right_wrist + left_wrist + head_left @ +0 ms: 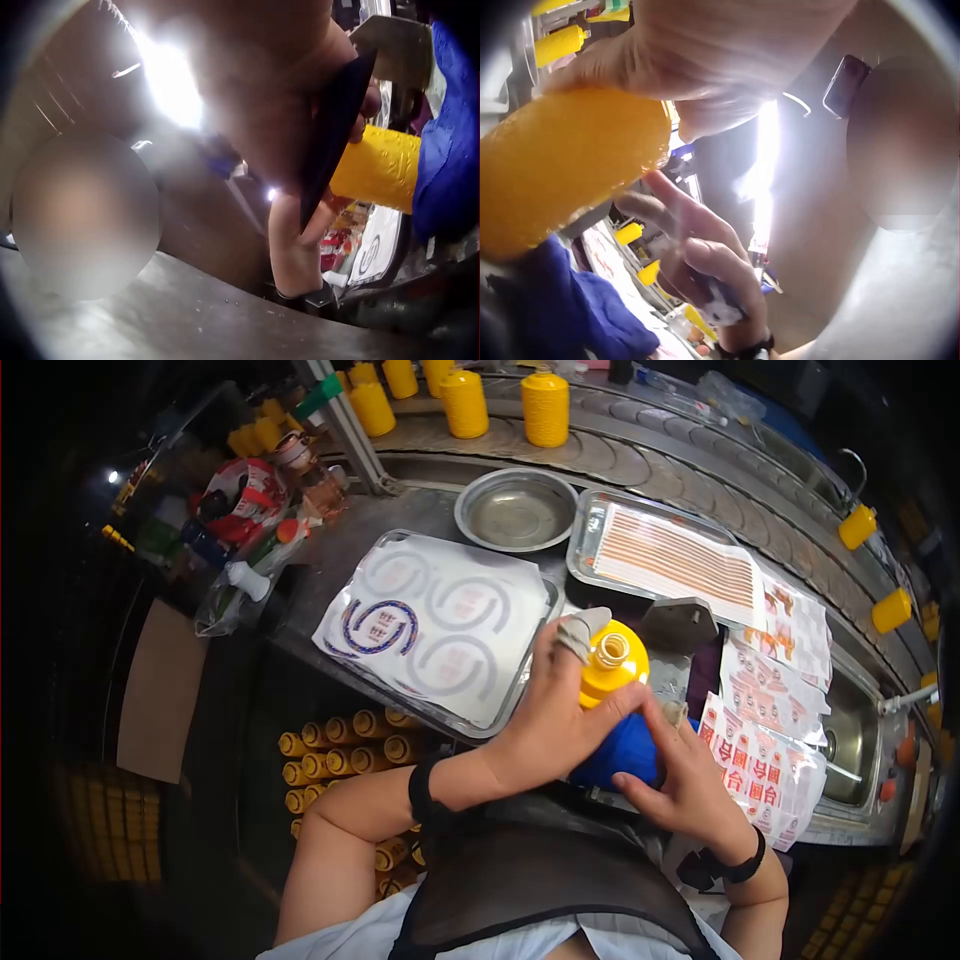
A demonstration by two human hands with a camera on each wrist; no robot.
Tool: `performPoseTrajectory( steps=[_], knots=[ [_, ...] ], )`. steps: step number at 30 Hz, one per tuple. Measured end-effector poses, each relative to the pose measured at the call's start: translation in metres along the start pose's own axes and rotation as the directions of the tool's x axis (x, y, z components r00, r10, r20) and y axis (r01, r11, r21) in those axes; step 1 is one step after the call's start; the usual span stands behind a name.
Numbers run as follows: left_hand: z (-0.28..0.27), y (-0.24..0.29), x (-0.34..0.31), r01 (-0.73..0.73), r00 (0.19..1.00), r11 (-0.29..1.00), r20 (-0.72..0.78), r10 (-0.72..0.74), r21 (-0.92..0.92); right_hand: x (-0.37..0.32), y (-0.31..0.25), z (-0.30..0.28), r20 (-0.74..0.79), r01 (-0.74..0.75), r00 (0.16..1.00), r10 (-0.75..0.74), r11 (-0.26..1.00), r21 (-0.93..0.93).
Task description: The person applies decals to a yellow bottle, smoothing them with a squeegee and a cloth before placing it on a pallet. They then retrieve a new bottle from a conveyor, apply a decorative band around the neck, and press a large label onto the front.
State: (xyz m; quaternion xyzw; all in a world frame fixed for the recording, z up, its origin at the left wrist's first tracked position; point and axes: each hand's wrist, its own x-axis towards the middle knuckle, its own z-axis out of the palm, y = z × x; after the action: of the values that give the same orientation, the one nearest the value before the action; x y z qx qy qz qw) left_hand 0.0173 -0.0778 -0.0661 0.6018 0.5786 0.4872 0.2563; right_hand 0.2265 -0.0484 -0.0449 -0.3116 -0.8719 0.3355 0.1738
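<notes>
A yellow bottle [625,660] with a bare gold-toned threaded neck slants across the work spot. My left hand [545,715] grips it around the shoulder, thumb along its side and a pale grey cover on one finger. Beneath the bottle lies a wet-looking blue cloth [615,753]. My right hand [685,775] is close on the other side, its index fingertip right at the bottle and its thumb spread away. A dark blue flat piece [341,127], pointed at one end, rests in that hand's palm; what it is, I cannot tell. A pale cover shows on one right finger.
Printed decal sheets [440,585] lie on a tray to the left. A round metal basin [517,510] and a tray [583,550] of striped sheets stand behind. Red-printed sheets [765,760] lie right, beside the sink [850,745]. Several yellow bottles [545,410] line the conveyor.
</notes>
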Motion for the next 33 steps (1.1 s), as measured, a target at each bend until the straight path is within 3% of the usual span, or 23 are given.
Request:
performPoseTrajectory(
  steps=[1,4,6,9,11,12,15,18,20,23,27,30,33],
  knots=[
    [0.001,0.002,-0.005,-0.014,1.000,1.000,-0.007,0.014,-0.019,0.004,-0.003,0.002,0.003,-0.050,0.999,0.050,0.998,-0.041],
    [-0.027,0.012,-0.023,0.128,0.972,0.968,0.220,-0.080,-0.216,0.023,0.007,0.001,0.017,-0.158,0.987,0.159,0.987,-0.009],
    [-0.050,0.027,-0.031,0.303,0.933,0.841,0.320,-0.166,-0.447,0.038,0.010,0.002,0.026,-0.113,0.993,0.111,0.989,0.094],
    [-0.091,-0.016,-0.032,0.553,0.829,0.683,0.398,-0.392,-0.478,0.055,0.030,0.019,-0.013,-0.014,1.000,0.017,0.974,0.226],
    [-0.125,-0.054,-0.019,0.529,0.844,0.833,0.194,-0.499,-0.159,0.062,0.034,0.024,-0.026,-0.010,0.999,0.019,0.950,0.313],
    [-0.147,-0.083,-0.010,0.481,0.864,0.875,0.142,-0.483,0.048,0.066,0.037,0.024,0.004,-0.009,1.000,0.008,0.948,0.317],
    [-0.191,-0.110,0.016,0.344,0.901,0.784,0.055,-0.431,0.517,0.076,0.046,0.016,0.089,-0.006,0.996,-0.025,0.941,0.339],
    [-0.204,-0.153,0.023,0.038,0.972,0.820,0.170,-0.163,0.571,0.086,0.051,0.006,0.188,-0.026,0.981,-0.052,0.921,0.390],
    [-0.209,-0.166,0.029,0.013,0.942,0.762,0.246,-0.226,0.648,0.094,0.054,-0.002,0.312,-0.085,0.948,-0.065,0.892,0.443],
    [-0.213,-0.169,0.037,0.024,0.916,0.747,0.284,-0.282,0.664,0.097,0.051,-0.007,0.354,-0.099,0.933,-0.066,0.899,0.426],
    [-0.215,-0.168,0.041,0.174,0.896,0.825,0.262,-0.360,0.538,0.081,0.054,-0.006,0.283,-0.141,0.959,0.029,0.911,0.387],
    [-0.217,-0.170,0.041,-0.006,0.933,0.865,0.314,-0.176,0.502,0.061,0.045,-0.019,0.215,-0.238,0.960,0.180,0.927,0.290],
    [-0.214,-0.165,0.041,-0.210,0.898,0.856,0.440,-0.023,0.473,0.043,0.042,-0.030,0.192,-0.314,0.943,0.274,0.921,0.229]
  ],
)
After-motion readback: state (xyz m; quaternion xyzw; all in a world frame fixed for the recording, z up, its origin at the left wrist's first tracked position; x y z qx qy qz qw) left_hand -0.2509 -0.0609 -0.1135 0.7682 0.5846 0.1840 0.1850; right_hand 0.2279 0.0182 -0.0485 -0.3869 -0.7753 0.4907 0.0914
